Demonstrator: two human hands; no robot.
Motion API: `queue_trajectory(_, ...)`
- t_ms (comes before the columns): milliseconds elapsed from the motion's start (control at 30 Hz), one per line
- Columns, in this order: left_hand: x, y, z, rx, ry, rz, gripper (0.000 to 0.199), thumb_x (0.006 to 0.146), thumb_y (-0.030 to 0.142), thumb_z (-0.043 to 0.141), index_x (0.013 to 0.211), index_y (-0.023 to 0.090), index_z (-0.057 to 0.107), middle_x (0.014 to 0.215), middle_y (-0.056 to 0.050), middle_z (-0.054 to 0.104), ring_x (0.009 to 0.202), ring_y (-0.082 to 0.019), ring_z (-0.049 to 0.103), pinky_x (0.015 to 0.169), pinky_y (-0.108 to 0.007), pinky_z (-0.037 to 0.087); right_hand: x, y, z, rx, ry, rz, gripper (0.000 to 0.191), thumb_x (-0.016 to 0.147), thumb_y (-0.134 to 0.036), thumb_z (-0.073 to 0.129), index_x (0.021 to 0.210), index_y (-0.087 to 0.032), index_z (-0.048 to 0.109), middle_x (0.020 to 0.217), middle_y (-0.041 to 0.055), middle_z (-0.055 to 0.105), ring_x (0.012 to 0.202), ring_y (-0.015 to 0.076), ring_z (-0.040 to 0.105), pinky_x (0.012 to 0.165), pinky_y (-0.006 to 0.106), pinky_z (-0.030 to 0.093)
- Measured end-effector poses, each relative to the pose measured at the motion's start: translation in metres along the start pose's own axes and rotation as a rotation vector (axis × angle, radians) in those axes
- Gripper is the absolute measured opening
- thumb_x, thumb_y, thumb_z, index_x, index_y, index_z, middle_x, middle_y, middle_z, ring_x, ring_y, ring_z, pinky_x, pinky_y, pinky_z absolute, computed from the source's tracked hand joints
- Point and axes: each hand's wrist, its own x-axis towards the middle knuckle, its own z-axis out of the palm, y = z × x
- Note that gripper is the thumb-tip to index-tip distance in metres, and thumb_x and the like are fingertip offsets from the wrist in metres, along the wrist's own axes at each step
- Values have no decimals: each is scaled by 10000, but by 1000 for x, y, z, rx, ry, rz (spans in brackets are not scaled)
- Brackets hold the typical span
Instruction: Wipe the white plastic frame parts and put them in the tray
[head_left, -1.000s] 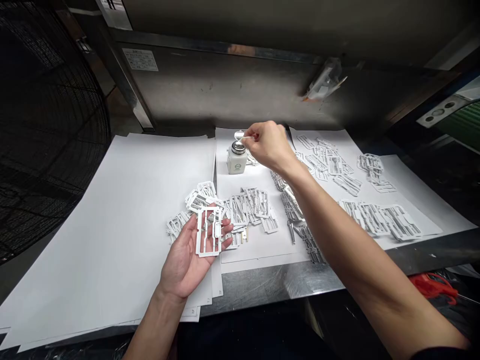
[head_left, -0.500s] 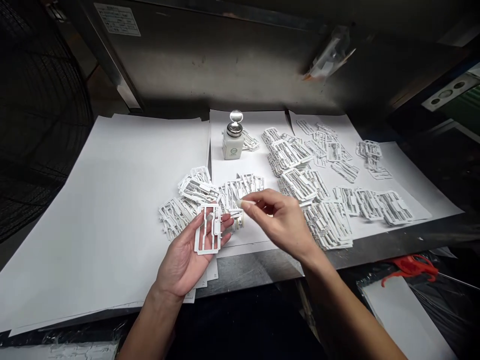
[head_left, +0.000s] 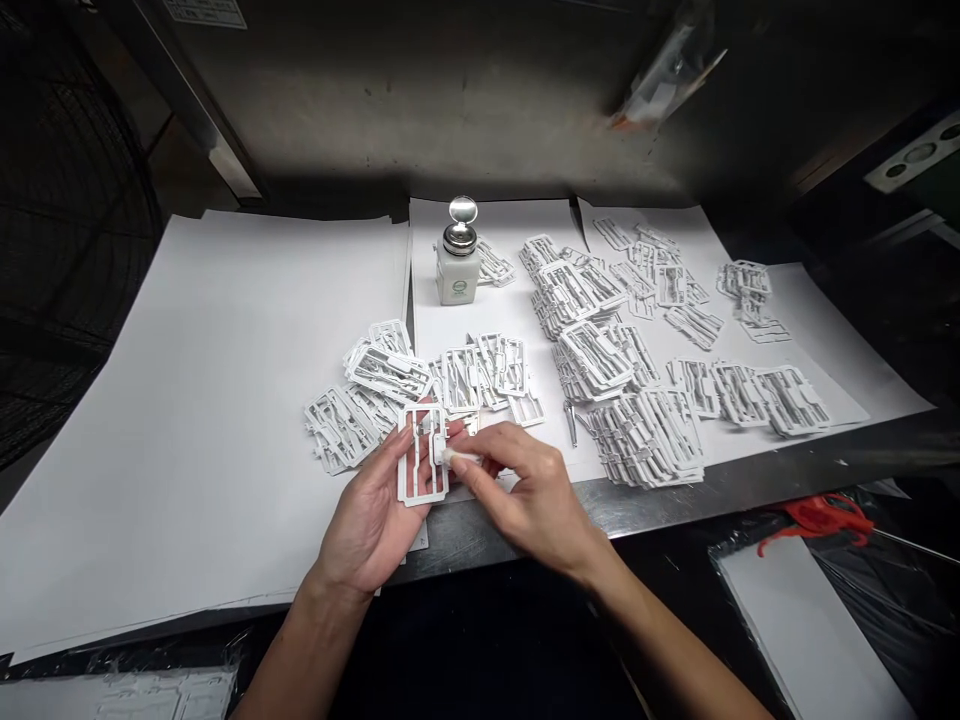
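Left hand: the palm was turned up, and the left hand [head_left: 371,525] grasped one white frame between thumb and fingers.
White frame: the held white frame [head_left: 424,455] stood tilted above the palm, at 1 o'clock from it.
Right hand: at 4 o'clock from that frame, the right hand [head_left: 525,500] pinched a small white piece [head_left: 450,456] against the frame's edge; the fingers hid most of the piece.
Loose frames: heaps of loose frames [head_left: 484,375] lay close by at 10, 11 and 1 o'clock.
Metal tool: a slim metal tool [head_left: 571,423] lay near 3 o'clock, just beside a thick stack of frames [head_left: 652,440].
Bottle: at 12 o'clock, the white bottle [head_left: 457,278] stood upright, its shiny lid flipped up; its front bore a round green emblem with lettering too small to read.
Desk: white sheets [head_left: 247,400] covered much of the metal desk [head_left: 480,528].
Wall label: at 11 o'clock, a printed label [head_left: 206,10] was cut off by the view's edge, its text illegible.
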Motion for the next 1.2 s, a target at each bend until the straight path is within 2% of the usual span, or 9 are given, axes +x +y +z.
queue_trajectory(133, 3, 0, -1, -26, 18, -26, 356, 869, 264, 495, 1215, 186, 529, 1163, -112, 629, 1156, -254, 528, 955, -396, 440, -13, 2, 0, 7, -48, 49, 162, 865, -203, 539, 969, -183, 662, 851, 59, 610, 737, 155, 587, 684, 260, 483)
queue_trajectory(267, 4, 0, -1, -43, 19, -40, 368, 867, 285, 498, 1222, 191, 520, 1168, -122, 625, 1157, -256, 528, 977, -417, 414, -19, 1, -5, -5, 7, 105, 151, 863, -219, 549, 952, -180, 664, 790, 44, 587, 665, 143, 565, 629, 258, 466)
queue_trajectory(400, 5, -4, 1, -53, 10, -52, 404, 875, 334, 477, 1251, 189, 507, 1163, -115, 627, 1155, -256, 528, 976, -417, 415, -20, -4, 7, 35, -21, 38, 164, 864, -193, 537, 970, -162, 657, 826, 55, 587, 699, 140, 561, 646, 247, 462)
queue_trajectory(533, 5, -5, 2, -51, 36, -36, 399, 878, 300, 477, 1261, 193, 503, 1143, -115, 638, 1157, -257, 526, 967, -414, 424, -21, -1, 17, -1, -31, 2, 167, 864, -166, 518, 953, -158, 659, 820, 55, 577, 727, 146, 561, 647, 243, 456)
queue_trajectory(667, 5, -2, 3, -49, 47, -23, 396, 884, 269, 470, 1261, 153, 499, 1166, -156, 621, 1165, -268, 518, 975, -411, 413, -25, 10, 6, -65, 65, 84, 137, 856, -158, 537, 911, -145, 662, 769, 38, 568, 595, 111, 527, 587, 234, 444)
queue_trajectory(767, 5, -1, 4, -56, 13, -24, 418, 891, 303, 453, 1276, 142, 484, 1186, -185, 603, 1173, -286, 508, 987, -430, 396, -25, 15, -5, -73, 99, 108, 120, 850, -158, 553, 898, -141, 662, 769, 39, 578, 606, 113, 542, 606, 237, 452)
queue_trajectory(933, 5, -4, 2, -67, 0, -44, 406, 898, 304, 440, 1257, 124, 499, 1206, -204, 585, 1186, -305, 492, 974, -467, 401, -18, 12, -14, -74, 161, 85, 104, 838, -149, 578, 897, -137, 663, 778, 39, 595, 627, 115, 557, 629, 238, 462)
queue_trajectory(1033, 5, -5, 3, -84, 17, -59, 353, 899, 286, 440, 1187, 119, 558, 1160, -173, 620, 1142, -289, 533, 944, -454, 435, -8, 8, -17, -69, 194, 31, 102, 835, -140, 581, 894, -132, 663, 790, 43, 604, 636, 113, 558, 636, 234, 466)
queue_trajectory(1200, 6, -9, 8, -180, 23, -72, 249, 905, 225, 436, 1007, 143, 648, 984, -52, 692, 933, -164, 636, 849, -296, 504, 19, -5, -15, -101, 176, -57, 148, 848, -163, 570, 953, -128, 667, 840, 56, 614, 669, 115, 571, 643, 223, 481)
